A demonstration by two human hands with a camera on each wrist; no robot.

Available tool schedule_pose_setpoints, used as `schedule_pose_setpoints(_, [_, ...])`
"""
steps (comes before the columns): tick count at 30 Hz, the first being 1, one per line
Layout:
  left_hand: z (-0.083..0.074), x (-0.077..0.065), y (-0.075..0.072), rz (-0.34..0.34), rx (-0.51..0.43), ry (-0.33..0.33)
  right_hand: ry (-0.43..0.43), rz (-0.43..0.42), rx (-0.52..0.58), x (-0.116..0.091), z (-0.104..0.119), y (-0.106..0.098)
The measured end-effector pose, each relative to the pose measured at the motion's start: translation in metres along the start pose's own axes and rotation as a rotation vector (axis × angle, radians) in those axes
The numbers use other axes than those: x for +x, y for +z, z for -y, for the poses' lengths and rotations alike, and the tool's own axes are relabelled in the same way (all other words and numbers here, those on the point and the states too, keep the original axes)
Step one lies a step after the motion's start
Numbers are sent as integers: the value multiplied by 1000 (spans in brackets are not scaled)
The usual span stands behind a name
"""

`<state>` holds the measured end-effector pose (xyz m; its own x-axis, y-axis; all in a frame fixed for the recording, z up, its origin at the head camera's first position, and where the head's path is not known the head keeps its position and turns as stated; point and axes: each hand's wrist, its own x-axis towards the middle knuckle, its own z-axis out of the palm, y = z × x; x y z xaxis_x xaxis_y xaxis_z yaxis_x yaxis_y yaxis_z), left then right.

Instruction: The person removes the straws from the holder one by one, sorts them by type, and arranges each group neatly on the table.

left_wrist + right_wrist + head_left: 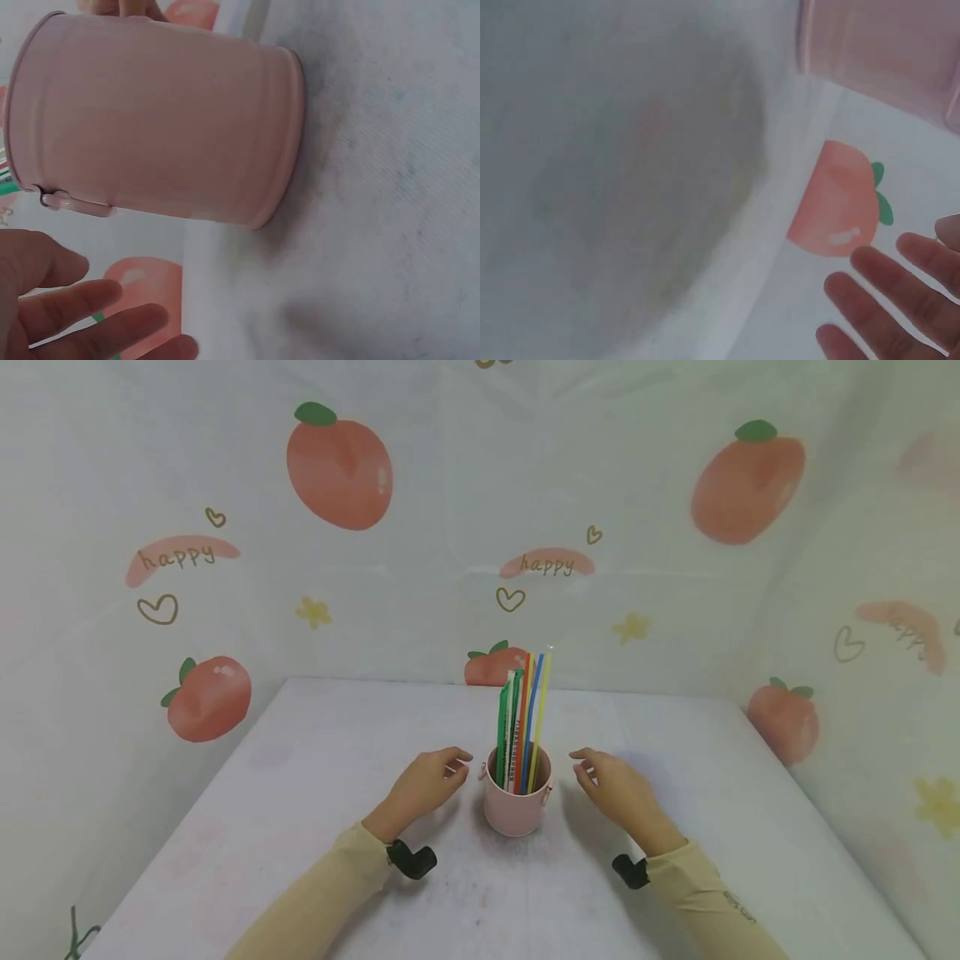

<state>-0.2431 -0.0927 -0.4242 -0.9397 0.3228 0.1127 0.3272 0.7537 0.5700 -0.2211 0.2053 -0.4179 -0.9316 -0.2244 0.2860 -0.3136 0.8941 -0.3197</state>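
A pink pail [514,814] with small side handles stands upright at mid-table. Inside it lean several long thin sticks [521,718] in green, white, red, blue and yellow; their exact kind is hard to tell. To the left of the pail is my left hand [424,781], a little apart from it, its fingers loosely bent around nothing. My right hand [617,785] hovers on the other side, likewise relaxed and holding nothing. The left wrist view has the pail's wall [157,120] close up, above the spread fingers [97,330]. Only a corner of the pail [885,52] appears in the right wrist view.
A white tabletop [300,777] spreads around the pail, with faint smudges near the front. Behind and beside it hangs a white cloth backdrop [442,485] printed with red fruit, hearts and flowers. A dark green cord [75,935] shows at the lower left.
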Motion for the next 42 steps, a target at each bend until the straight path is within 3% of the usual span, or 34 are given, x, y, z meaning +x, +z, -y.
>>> schedule_pose_setpoints(5, [1, -1, -1, 98, -90, -38, 10, 4, 105, 2, 1, -1])
schedule_pose_setpoints(17, [2, -4, -2, 207, -340, -5, 43, -54, 331, 10, 4, -4])
schedule_pose_setpoints(23, [5, -3, 0, 246, -362, 36, 41, -58, 415, 13, 8, -8])
schedule_pose_setpoints(29, [4, -3, 2, 278, -411, 32, 37, -61, 474, 17, 15, -12])
schedule_pose_setpoints(42, [2, -2, 13, 299, -537, -64, 108, -52, 613, 29, 16, -11])
